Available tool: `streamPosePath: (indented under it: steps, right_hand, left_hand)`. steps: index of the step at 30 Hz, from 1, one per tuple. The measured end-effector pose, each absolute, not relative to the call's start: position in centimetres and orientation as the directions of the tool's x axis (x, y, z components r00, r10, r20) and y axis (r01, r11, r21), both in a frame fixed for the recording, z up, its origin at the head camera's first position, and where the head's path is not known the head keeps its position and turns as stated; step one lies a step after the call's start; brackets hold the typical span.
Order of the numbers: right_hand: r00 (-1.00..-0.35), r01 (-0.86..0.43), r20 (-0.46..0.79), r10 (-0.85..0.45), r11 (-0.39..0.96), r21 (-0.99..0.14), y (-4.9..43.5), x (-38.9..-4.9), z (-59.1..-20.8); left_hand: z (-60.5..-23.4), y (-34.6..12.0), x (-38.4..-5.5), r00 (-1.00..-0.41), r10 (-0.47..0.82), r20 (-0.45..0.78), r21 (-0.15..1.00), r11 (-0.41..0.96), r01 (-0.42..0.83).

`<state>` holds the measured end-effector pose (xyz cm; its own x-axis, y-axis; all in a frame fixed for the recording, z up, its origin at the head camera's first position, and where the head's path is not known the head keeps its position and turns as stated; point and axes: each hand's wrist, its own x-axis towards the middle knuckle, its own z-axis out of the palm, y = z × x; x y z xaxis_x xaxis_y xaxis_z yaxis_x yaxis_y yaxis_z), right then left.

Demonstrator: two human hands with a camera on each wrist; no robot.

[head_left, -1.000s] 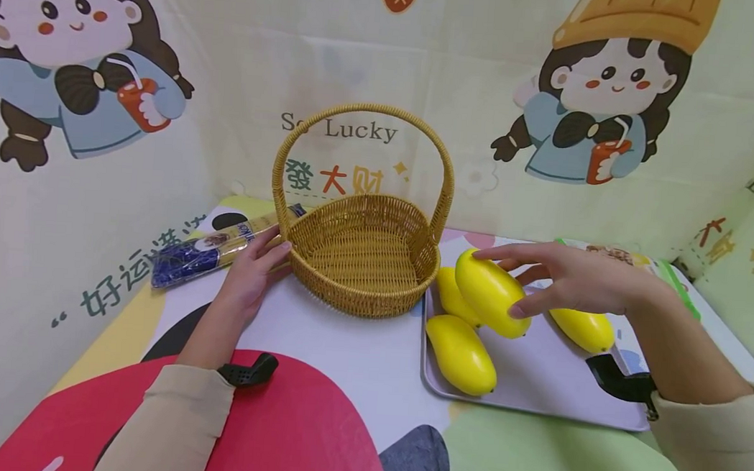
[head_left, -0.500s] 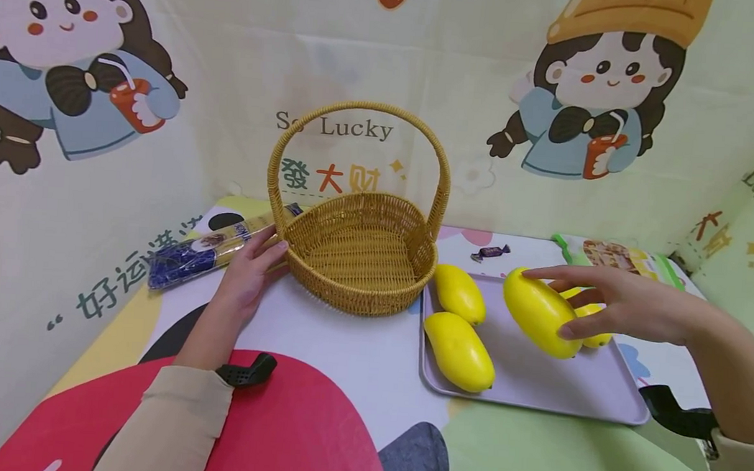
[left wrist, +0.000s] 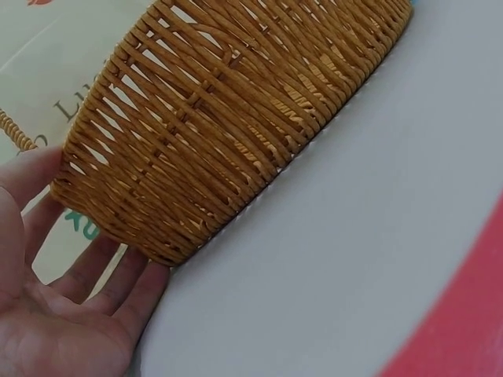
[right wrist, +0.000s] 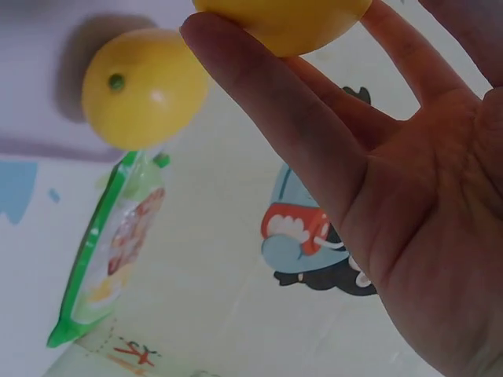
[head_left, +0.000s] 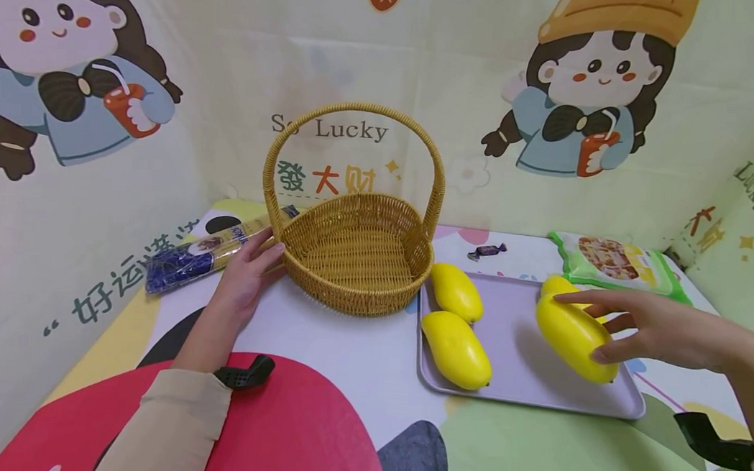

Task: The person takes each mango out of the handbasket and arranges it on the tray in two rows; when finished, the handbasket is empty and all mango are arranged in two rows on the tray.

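Observation:
My right hand (head_left: 646,331) pinches a yellow mango (head_left: 568,337) between thumb and fingers, close over the right part of a lilac tray (head_left: 509,398). The mango's shadow falls on the tray to its left. Behind the held mango another mango (right wrist: 141,90) lies near the tray's far edge, partly covered in the head view. Two more mangoes lie along the left side, one farther back (head_left: 456,292) and one nearer (head_left: 457,350). With nearly straight fingers, my left hand (head_left: 245,278) rests against the left outer side of a wicker basket (left wrist: 212,118), thumb at its rim. The basket is empty.
Left of the basket lies a long blue-and-gold packet (head_left: 204,250), partly behind it. Beyond the tray are a wrapped candy (head_left: 487,252) and a green-edged food bag (head_left: 621,263). The basket's tall arched handle (head_left: 359,107) stands up before the printed backdrop.
My right hand has carried the mango rightward and lower, away from the two mangoes on the left, uncovering the candy and the bag. The left hand stays at the basket.

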<state>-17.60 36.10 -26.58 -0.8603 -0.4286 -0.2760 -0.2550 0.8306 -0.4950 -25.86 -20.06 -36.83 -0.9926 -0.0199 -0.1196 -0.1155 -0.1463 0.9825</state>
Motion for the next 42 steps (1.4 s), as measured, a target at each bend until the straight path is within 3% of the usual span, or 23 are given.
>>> streamPosePath:
  steps: [10, 21, 29, 36, 42]
  right_hand:
    - [-0.789, -0.124, -0.421, -0.447, 0.787, -0.604, 38.7, -17.0, -28.4]
    - [-0.803, -0.037, -0.472, -0.365, 0.82, -0.571, 39.7, -16.5, -29.5]
    - [-0.809, -0.127, -0.422, -0.409, 0.822, -0.555, 40.1, -16.4, -30.0]
    - [-0.796, 0.022, -0.493, -0.351, 0.797, -0.603, 40.3, -16.5, -29.9]
    - [-0.779, 0.053, -0.519, -0.351, 0.788, -0.613, 40.6, -16.3, -29.8]
  left_hand:
    - [-37.0, -20.0, -25.9, -0.993, -0.023, -0.115, 0.98, -0.165, -0.11]
    - [-37.1, -19.8, -26.0, -0.993, -0.023, -0.114, 0.981, -0.158, -0.109]
    - [-36.9, -19.7, -25.9, -0.992, -0.03, -0.119, 0.98, -0.162, -0.113]
    - [-36.9, -19.9, -25.9, -0.993, -0.027, -0.119, 0.98, -0.167, -0.113]
    - [-36.9, -20.0, -25.8, -0.992, -0.026, -0.122, 0.979, -0.168, -0.116]
